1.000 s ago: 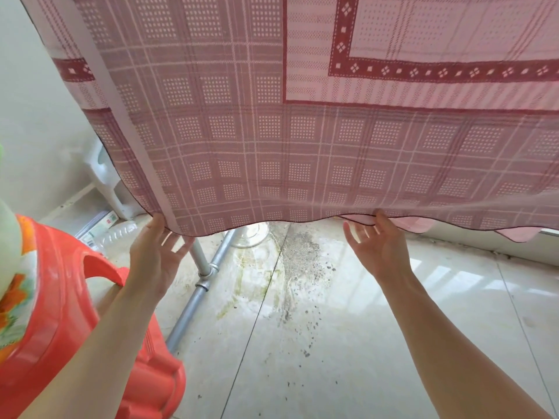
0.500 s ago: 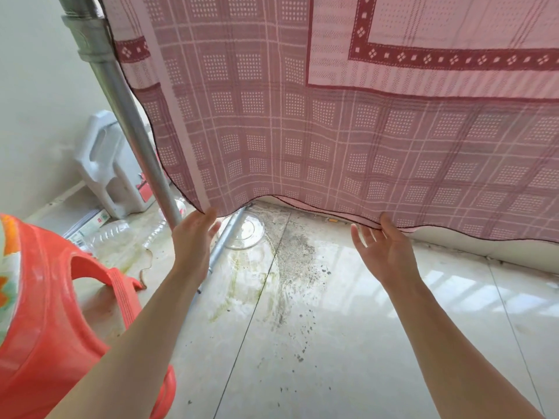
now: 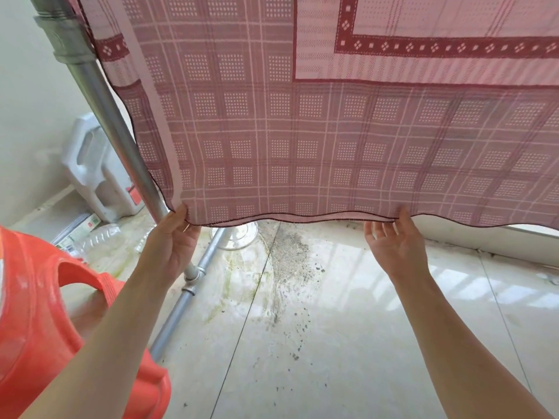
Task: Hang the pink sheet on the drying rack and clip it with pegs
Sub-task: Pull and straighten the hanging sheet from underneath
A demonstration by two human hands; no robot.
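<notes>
The pink sheet [image 3: 302, 131], checked with a dark red patterned border, hangs down across the upper half of the view. Its wavy lower hem runs left to right. My left hand [image 3: 172, 240] pinches the hem at the sheet's bottom left corner. My right hand [image 3: 396, 243] holds the hem further right, thumb in front and fingers behind the cloth. The drying rack's metal post [image 3: 106, 116] slants down along the sheet's left edge to a foot bar [image 3: 178, 309] on the floor. No pegs are in view.
An orange plastic basket [image 3: 36, 313] sits at the lower left beside my left arm. A white plastic jug [image 3: 90, 164] and clear bottles stand against the wall behind the post. The pale tiled floor [image 3: 332, 343] is stained and gritty.
My view has shifted, bringing the rack post into sight at left. My left hand moved right to the sheet's corner and closed on the hem. My right hand stays at the hem.
</notes>
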